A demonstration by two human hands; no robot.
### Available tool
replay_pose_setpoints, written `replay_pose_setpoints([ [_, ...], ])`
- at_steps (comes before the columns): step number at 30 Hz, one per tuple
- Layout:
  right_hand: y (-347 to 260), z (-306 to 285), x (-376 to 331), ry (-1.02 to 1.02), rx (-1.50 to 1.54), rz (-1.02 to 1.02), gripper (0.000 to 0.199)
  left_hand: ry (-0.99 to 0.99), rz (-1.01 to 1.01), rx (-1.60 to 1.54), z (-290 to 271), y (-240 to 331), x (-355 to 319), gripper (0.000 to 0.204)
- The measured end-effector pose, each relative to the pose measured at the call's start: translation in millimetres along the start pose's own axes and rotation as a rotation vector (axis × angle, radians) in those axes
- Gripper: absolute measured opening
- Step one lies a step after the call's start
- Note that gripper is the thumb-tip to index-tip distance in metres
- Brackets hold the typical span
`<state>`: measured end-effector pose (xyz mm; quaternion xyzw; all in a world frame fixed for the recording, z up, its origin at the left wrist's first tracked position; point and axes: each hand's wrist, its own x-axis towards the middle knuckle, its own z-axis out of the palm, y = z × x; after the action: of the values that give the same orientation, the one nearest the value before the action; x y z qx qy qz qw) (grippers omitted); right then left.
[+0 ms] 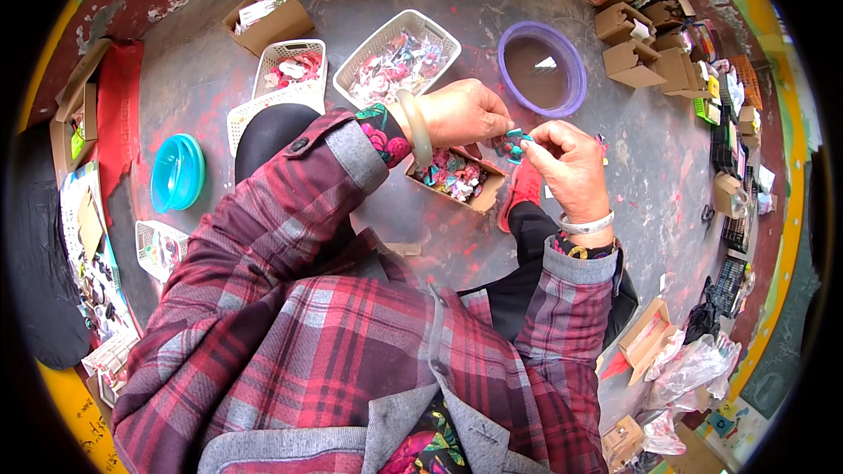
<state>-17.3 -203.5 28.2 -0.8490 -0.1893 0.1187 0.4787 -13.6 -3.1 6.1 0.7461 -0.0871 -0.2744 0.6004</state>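
My left hand (458, 114), a pale bangle on its wrist, has its fingertips pinched at one side of a small teal piece (516, 146). My right hand (569, 168), with a silver bracelet, grips the same piece between thumb and fingers from the other side. Its exact kind is too small to make out. Below both hands, between my legs, stands an open cardboard box (488, 193) full of small coloured pieces. Farther off, a white plastic basket (341, 81) holds a heap of pale, red and teal pieces.
A purple basin (579, 79) of murky water stands beyond my right hand. Smaller white baskets (320, 61) and an open carton (285, 22) sit far left, with teal basins (177, 172) nearer. Cartons (634, 66) and plastic bags (694, 369) line the right side.
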Motion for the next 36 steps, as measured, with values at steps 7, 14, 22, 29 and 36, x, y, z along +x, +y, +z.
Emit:
replay_pose_setpoints([
  [7,-11.1,9.3,-3.2,0.050,-0.470,-0.071,0.007,0.064,0.122,0.235,10.0,-3.6,2.0,0.026],
  [14,-1.6,20.1,-1.3,0.090,-0.334,-0.093,0.009,0.122,0.236,0.291,11.9,-13.4,7.4,0.027],
  [22,2.5,4.9,2.2,0.226,0.000,-0.122,0.014,0.071,0.042,-0.147,4.4,-1.0,1.1,0.033],
  [29,1.7,6.9,5.1,0.195,-0.223,-0.231,0.012,0.086,0.069,0.011,6.3,3.9,-1.8,0.030],
  [36,-2.9,11.2,6.2,0.168,-0.373,-0.320,0.010,0.103,0.170,0.075,7.8,-0.4,-1.0,0.028],
])
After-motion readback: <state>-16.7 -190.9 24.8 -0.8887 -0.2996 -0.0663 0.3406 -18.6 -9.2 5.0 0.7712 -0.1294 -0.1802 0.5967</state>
